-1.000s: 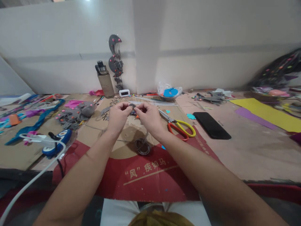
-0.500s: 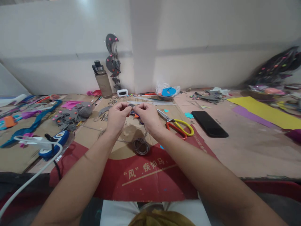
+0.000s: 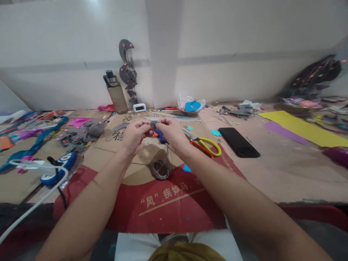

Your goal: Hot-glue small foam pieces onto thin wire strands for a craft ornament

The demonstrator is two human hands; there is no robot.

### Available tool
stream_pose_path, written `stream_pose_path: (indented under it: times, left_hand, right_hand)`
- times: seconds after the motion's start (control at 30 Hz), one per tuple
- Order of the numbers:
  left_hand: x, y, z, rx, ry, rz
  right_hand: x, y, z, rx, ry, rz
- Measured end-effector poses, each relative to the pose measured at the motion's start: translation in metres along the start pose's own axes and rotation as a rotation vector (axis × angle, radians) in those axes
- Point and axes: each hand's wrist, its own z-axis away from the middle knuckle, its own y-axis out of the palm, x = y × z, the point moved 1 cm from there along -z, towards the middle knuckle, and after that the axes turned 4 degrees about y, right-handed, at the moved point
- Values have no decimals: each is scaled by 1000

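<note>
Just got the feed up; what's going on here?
A person's left hand and right hand pinch a small gray piece between their fingertips, above a cardboard sheet. A coil of grayish cord lies nearer the person. Red-and-yellow-handled scissors lie right of the hands, beside a black phone.

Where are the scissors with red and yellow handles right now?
In the head view, the metal scissors with red and yellow handles lie right of centre on the printed brown cardboard, between the right hand and the black rectangular phone.
</note>
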Motion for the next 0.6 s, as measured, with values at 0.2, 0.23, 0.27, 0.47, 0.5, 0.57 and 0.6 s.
stream_pose_path:
  times: [0.2, 0.23, 0.27, 0.47, 0.5, 0.57, 0.6]
  left_hand:
    - [-1, -2, 0, -36, 0, -79]
    - [1, -3, -1, -35, 11, -93]
    - [2, -4, -1, -33, 20, -110]
    - [8, -7, -5, -52, 86, -212]
    - [8, -8, -5, -63, 101, -226]
    - [8, -8, -6, -87, 116, -241]
    - [8, -8, -6, -101, 115, -239]
  right_hand:
    - [-4, -4, -1, 67, -48, 52]
    - [-3, -5, -1, 75, -51, 68]
    - [-3, -5, 0, 83, -53, 85]
    - [1, -2, 1, 117, -86, 154]
    - [2, -1, 2, 122, -90, 153]
    - [3, 0, 3, 132, -88, 138]
    - [4, 0, 4, 144, -81, 121]
